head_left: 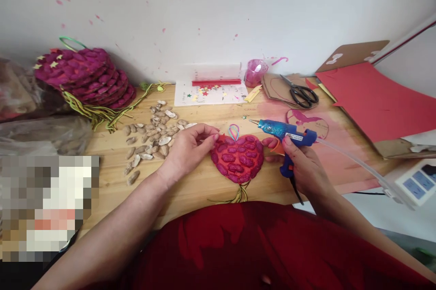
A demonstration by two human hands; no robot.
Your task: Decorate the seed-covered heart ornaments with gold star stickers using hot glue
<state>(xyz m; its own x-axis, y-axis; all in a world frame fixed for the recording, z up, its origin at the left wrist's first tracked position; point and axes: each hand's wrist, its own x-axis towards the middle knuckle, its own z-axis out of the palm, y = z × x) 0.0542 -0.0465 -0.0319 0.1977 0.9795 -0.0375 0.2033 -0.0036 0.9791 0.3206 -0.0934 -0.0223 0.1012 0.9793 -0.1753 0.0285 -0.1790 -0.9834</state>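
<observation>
A heart-shaped ornament (240,161) covered in magenta-painted peanut shells lies on the wooden table in front of me. It has a blue and pink hanging loop (234,132) at the top and a yellow-green tassel (240,193) below. At its upper left edge, my left hand (190,149) has thumb and fingers pinched together on a small red star (222,137). My right hand (303,162) grips a blue hot glue gun (277,129), whose nozzle points left above the heart. Fingertips of that hand reach the heart's right edge.
Loose peanut shells (156,133) are scattered at left, before a stack of similar ornaments (98,74). Behind are small stars on white paper (184,99), a pink-stained cup (256,72) and black scissors (303,96). Red card (378,99) and a power strip (415,185) are at right.
</observation>
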